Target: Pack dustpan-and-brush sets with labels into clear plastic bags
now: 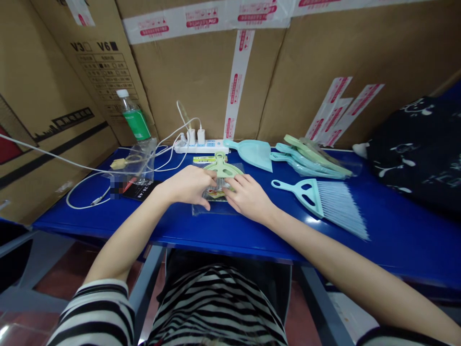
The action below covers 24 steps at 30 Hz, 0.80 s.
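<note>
A small pale green hand brush (224, 168) lies at the table's middle with its handle pointing away from me. Under and around it is a clear plastic bag (201, 209) with a printed yellow label at the top. My left hand (189, 185) curls its fingers onto the brush's left side, thumb standing apart and lower. From the right, my right hand (250, 198) has its bent fingers on the bristle end. Both hands partly cover the bristles, and a colourful printed piece shows between them. Whether the brush is inside the bag or on top, I cannot tell.
On the right lies a light blue hand brush (313, 197). Behind it are a blue dustpan (254, 153) and stacked dustpans and brushes (313, 161). A power strip (209, 146), white cables, a bottle (135, 120) and a black phone-like device (142, 191) stand at the left and back.
</note>
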Available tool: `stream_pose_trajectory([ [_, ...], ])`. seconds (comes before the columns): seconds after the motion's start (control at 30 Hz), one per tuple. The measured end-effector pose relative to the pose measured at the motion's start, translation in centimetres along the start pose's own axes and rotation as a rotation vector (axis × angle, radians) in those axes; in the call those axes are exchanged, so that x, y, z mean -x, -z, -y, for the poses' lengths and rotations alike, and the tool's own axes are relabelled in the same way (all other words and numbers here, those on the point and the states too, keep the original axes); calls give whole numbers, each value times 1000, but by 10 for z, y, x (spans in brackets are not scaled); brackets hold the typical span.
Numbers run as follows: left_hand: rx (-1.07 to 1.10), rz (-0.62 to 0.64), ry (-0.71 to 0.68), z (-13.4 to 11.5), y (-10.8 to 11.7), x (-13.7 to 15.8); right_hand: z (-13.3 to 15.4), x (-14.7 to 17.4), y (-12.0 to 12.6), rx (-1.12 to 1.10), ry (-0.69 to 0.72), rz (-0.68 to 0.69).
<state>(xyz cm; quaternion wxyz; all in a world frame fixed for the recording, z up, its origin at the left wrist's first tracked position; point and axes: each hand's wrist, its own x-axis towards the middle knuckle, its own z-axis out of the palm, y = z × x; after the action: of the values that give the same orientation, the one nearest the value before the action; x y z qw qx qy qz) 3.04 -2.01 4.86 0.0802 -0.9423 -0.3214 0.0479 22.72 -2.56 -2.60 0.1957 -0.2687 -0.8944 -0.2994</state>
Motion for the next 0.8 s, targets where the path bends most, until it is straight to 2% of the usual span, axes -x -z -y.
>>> stream_pose_trajectory([
  [0.23,120,-44,-60,1,3,3,2,1,1,26,40,-84],
  [0.5,130,-68,-50,5,1,-1,2,-2,8,34,192,-262],
  [0.63,130,-64,-48,5,1,-1,3,-2,10,33,219,-253],
  [0.8,142,-91,-49,2,2,-1,4,-3,8,65,138,-184],
])
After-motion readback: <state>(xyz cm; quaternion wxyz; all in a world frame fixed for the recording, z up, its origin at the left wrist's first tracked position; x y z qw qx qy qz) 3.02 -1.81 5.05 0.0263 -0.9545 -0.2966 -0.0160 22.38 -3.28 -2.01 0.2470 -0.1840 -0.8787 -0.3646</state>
